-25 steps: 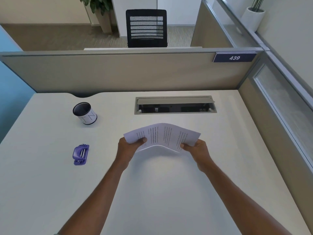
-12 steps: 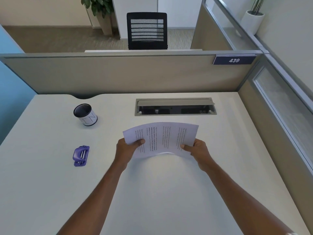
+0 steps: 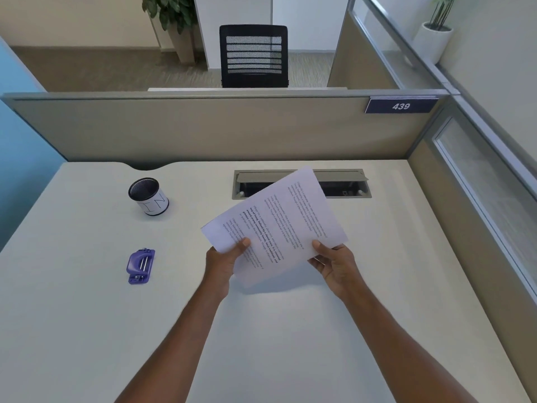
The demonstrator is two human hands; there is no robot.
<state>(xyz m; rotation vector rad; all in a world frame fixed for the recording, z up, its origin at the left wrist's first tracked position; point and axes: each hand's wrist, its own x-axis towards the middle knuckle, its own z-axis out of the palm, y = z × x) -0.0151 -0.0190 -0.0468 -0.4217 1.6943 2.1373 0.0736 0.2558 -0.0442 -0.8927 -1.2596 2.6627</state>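
Note:
A printed sheet of white paper [image 3: 279,222] is held above the middle of the white desk [image 3: 290,330], turned at a slant with its far corner over the cable tray. My left hand [image 3: 223,263] pinches its near left edge, thumb on top. My right hand [image 3: 334,264] pinches its near right corner, thumb on top as well. To the left on the desk lies a purple hole punch [image 3: 141,266], apart from both hands.
A white mesh-lined pen cup [image 3: 149,196] stands at the back left. A recessed cable tray [image 3: 343,184] with its lid up sits at the back centre. Beige partitions [image 3: 203,129] close the desk at the back and right.
The sheet has turned from lying sideways and bowed to a steep slant and flatter, its right end swung away from me. Both hands kept their hold and shifted slightly.

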